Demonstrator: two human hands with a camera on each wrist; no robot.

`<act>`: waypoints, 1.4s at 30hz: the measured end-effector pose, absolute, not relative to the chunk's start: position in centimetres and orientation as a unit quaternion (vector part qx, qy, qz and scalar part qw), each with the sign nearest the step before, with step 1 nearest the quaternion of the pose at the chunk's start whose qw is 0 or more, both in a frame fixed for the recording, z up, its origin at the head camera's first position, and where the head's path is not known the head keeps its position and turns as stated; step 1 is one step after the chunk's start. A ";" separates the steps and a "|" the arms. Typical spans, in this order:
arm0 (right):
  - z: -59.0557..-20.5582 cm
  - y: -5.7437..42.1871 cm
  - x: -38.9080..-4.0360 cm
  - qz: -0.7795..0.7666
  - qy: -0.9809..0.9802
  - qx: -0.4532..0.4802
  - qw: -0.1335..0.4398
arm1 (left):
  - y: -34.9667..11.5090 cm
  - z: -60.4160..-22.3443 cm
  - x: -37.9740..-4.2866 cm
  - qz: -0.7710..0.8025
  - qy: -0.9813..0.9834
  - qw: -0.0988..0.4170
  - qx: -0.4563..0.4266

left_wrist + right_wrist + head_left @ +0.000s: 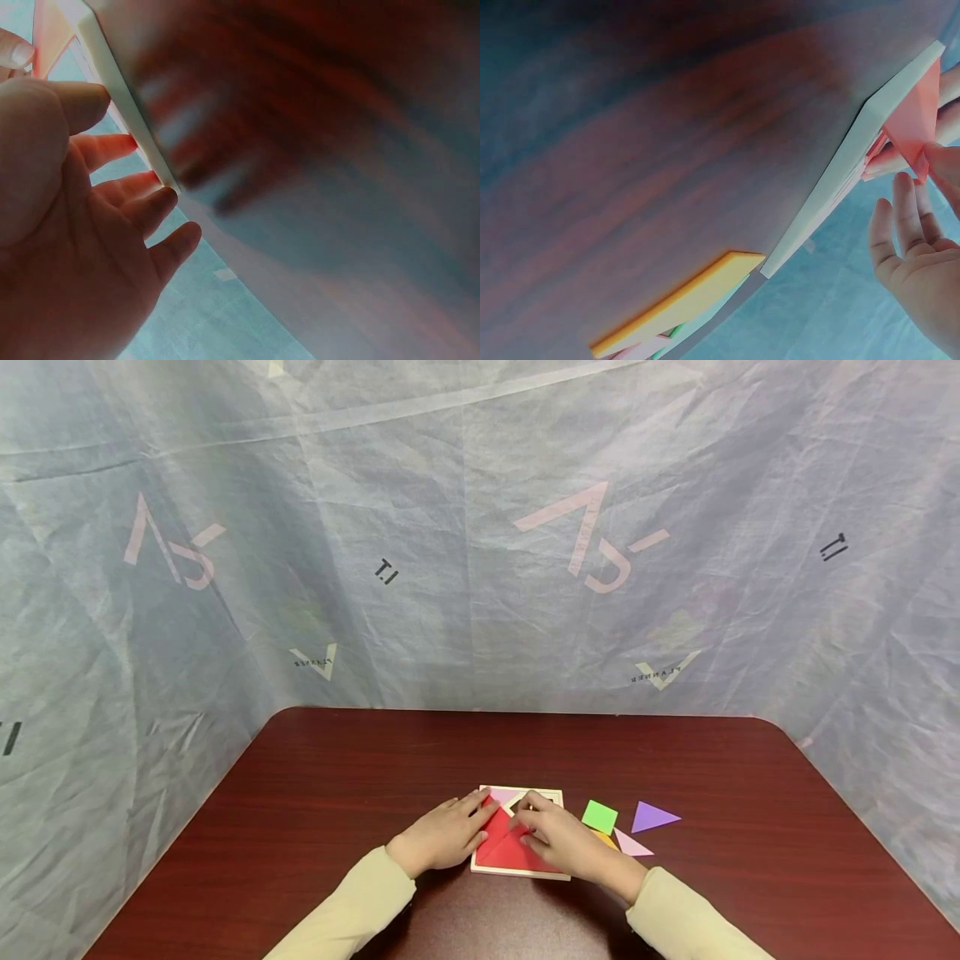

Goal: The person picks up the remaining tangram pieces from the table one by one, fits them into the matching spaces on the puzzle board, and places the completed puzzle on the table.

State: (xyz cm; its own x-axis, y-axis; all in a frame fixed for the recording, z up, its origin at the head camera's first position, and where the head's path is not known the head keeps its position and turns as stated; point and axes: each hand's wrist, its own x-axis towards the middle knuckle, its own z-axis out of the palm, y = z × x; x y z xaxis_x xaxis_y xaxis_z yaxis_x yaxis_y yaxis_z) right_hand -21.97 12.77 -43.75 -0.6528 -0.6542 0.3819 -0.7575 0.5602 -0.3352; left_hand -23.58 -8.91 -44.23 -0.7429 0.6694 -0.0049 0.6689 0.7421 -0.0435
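A square tangram tray with a pale rim lies on the table before me. Red triangles cover much of its near and left side, and a pink piece sits at its far edge. My left hand rests on the left side of the tray, fingers spread; in the left wrist view its thumb and fingers touch the rim. My right hand pinches the corner of a red triangle between thumb and fingers. That triangle stands tilted up over the tray in the right wrist view.
Right of the tray lie a green square, a purple triangle, a pink triangle and an orange piece, partly hidden by my right hand in the head view. Grey printed cloth hangs behind the dark wooden table.
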 end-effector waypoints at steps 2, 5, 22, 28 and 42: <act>-43.7 12.8 -21.9 0.234 -0.877 0.405 0.113 | -8.9 -44.3 -23.6 0.021 -0.934 0.004 -0.358; -43.7 12.8 -21.9 0.228 -0.874 0.411 0.122 | -8.9 -44.3 -23.6 0.020 -0.934 0.002 -0.356; -44.0 13.3 -22.0 0.200 -0.856 0.444 0.173 | -8.9 -44.4 -23.7 0.017 -0.934 0.003 -0.357; -44.0 13.5 -21.8 0.181 -0.861 0.447 0.161 | -9.0 -44.4 -23.7 0.013 -0.934 -0.001 -0.356; -43.8 13.6 -20.8 0.121 -0.895 0.419 0.091 | -9.0 -44.5 -23.8 0.017 -0.933 0.004 -0.359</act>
